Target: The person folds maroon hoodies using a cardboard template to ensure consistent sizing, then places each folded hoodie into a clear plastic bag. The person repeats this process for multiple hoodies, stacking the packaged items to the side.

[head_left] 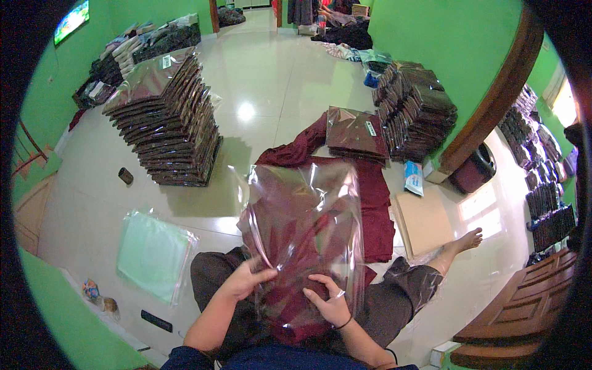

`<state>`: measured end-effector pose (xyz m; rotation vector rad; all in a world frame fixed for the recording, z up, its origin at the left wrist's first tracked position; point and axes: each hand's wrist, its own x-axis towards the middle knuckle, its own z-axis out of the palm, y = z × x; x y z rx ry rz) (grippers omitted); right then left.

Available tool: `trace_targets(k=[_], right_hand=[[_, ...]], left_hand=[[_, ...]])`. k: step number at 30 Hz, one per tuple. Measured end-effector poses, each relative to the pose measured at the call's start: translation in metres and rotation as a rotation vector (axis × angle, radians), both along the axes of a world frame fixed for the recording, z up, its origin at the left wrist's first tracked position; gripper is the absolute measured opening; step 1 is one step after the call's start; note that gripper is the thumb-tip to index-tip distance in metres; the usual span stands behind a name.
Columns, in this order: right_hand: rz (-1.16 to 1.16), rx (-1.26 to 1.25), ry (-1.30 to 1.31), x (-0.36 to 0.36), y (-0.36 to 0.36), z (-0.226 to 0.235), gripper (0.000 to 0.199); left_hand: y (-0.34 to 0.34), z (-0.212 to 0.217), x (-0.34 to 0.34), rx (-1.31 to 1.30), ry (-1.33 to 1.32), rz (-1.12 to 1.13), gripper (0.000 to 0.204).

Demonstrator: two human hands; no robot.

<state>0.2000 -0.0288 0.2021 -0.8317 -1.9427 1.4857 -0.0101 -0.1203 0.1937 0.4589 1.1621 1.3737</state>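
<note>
A large clear plastic bag (pixel 302 185) stands up over my lap, its upper part spread and shiny. My left hand (pixel 246 280) grips its left edge, the thumb pressed on the film. Lower right on the bag, my right hand (pixel 331 302) has thumb and forefinger curled toward each other on the film. Maroon cloth shows through the plastic; I cannot tell whether any of it is inside. Beyond the bag a maroon garment (pixel 374 209) lies on the floor, one sleeve stretched to the upper left. Several bagged dark garments (pixel 356 132) rest at its far end.
At the far left rises a tall stack of bagged garments (pixel 166 123); another pile (pixel 416 108) stands by the right wall. Flat clear bags (pixel 153 256) lie left, near a black remote (pixel 156 320). Cardboard sheets (pixel 424 223) and a blue-white packet (pixel 414 177) lie right.
</note>
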Motion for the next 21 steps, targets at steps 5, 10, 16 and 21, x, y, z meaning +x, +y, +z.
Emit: trace_targets(k=[5, 10, 16, 21], right_hand=[[0.009, -0.046, 0.033, -0.01, 0.002, -0.006, 0.033], [0.098, 0.013, -0.06, -0.02, 0.025, -0.003, 0.032], [0.192, 0.28, -0.061, -0.033, 0.044, -0.002, 0.03], [0.027, 0.334, -0.33, -0.044, 0.06, -0.005, 0.028]], left_hand=[[-0.001, -0.008, -0.013, 0.035, -0.085, -0.049, 0.061], [0.021, -0.016, -0.009, -0.005, -0.173, 0.173, 0.063], [0.065, -0.015, -0.011, -0.051, -0.027, 0.383, 0.069], [0.116, -0.026, -0.02, 0.091, -0.103, 0.459, 0.077]])
